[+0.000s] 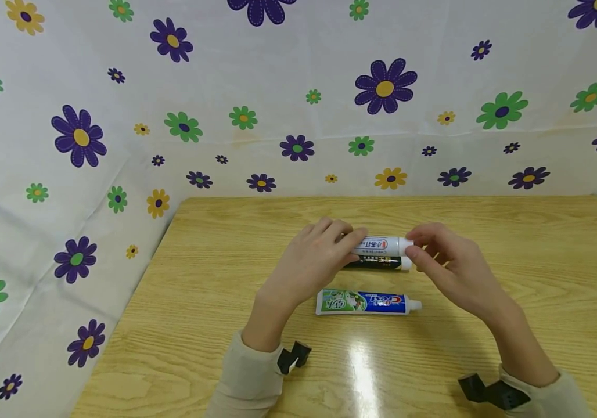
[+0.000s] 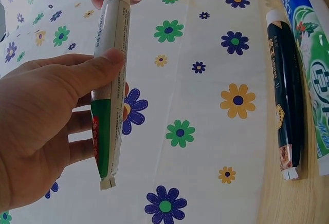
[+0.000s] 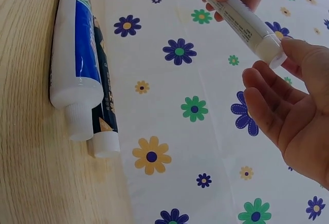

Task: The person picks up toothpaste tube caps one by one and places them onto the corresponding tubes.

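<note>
My left hand [image 1: 311, 261] holds a white and green toothpaste tube [image 1: 382, 245] raised above the table, its thumb along one side in the left wrist view. At the tube's right end, my right hand [image 1: 463, 273] pinches the white cap [image 3: 270, 50] between thumb and forefinger; the other fingers are bent loosely below. A black toothpaste tube [image 1: 384, 263] lies on the table, partly hidden behind the raised tube and left hand. Nearer me lies a blue and green toothpaste tube [image 1: 363, 302], its white cap pointing right.
The wooden table [image 1: 199, 325] reaches back to a white flower-patterned cloth [image 1: 277, 75], which also hangs along the left side. Black wrist mounts [image 1: 294, 357] sit at both sleeve cuffs.
</note>
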Tool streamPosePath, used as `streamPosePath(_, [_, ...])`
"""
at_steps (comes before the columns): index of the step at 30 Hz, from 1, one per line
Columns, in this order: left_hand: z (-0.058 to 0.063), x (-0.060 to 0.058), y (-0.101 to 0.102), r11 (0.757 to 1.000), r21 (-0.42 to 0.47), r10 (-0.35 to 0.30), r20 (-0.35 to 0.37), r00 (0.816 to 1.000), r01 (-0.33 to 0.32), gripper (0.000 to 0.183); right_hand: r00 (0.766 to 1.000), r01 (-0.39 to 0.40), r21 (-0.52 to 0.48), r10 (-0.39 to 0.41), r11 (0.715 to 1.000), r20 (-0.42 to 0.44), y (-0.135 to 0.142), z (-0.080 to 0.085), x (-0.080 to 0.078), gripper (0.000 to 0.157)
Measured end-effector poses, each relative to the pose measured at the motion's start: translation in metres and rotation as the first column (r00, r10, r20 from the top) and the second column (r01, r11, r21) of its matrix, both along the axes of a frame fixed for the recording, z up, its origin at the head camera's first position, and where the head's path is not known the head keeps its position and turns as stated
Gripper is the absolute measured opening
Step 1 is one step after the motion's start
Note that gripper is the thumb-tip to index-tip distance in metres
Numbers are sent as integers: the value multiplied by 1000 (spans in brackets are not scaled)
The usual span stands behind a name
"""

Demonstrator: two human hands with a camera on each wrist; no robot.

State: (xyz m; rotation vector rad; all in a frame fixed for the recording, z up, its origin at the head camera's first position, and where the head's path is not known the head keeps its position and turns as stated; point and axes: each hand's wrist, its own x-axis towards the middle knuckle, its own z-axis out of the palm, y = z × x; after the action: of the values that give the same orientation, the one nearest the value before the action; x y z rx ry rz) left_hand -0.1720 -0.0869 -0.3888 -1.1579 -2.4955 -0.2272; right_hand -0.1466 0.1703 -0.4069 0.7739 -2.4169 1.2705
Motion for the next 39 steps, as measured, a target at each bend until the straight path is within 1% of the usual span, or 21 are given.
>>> streamPosePath(3, [0, 0, 0, 1000, 2, -1, 5, 1000, 1, 38, 1000, 1, 2, -1, 1000, 10, 0, -1, 0, 29])
streamPosePath(8, [-1, -1, -1, 1000, 2, 11, 36, 999, -11, 39, 1000, -13, 17, 13, 1000, 9, 0, -1, -1, 43])
streamPosePath(10, [-2, -1, -1, 1000, 2, 15, 53, 999, -15, 39, 1000, -17, 27, 17, 1000, 4, 1, -1, -1, 46])
streamPosePath(14, [-1, -1, -2, 1000, 4, 2, 123, 992, -3, 38, 1000, -10, 39, 10, 999, -11, 2, 0, -1, 44])
streamPosePath(18, [-1, -1, -3, 1000, 1, -17, 201, 979, 17, 37, 1000, -17, 39, 18, 999, -15, 3, 1, -1, 42])
streamPosePath(20, [0, -1, -3, 1000, -1, -19, 218, 976, 20, 37, 1000, -30, 34, 31, 999, -3, 3, 0, 0, 40])
streamPosePath(23, [0, -1, -3, 1000, 0, -19, 217, 976, 19, 37, 998, -53, 15, 52, 998, 17, 3, 0, 0, 38])
streamPosePath(28, [1, 0, -1, 1000, -1, -14, 174, 985, 15, 37, 996, -72, -82, 76, 994, 38, 2, -3, 0, 37])
streamPosePath(32, [3, 2, 1, 1000, 11, -18, 148, 989, 17, 37, 994, -86, -189, 97, 978, 53, 0, -6, 0, 37])
streamPosePath(35, [3, 3, 2, 1000, 16, -15, 135, 991, 13, 37, 992, -94, -279, 114, 956, 59, -3, -9, 0, 36])
streamPosePath(39, [2, 3, 3, 1000, 6, -5, 108, 994, 5, 37, 985, -122, -403, 159, 907, 60, -7, -13, -2, 28])
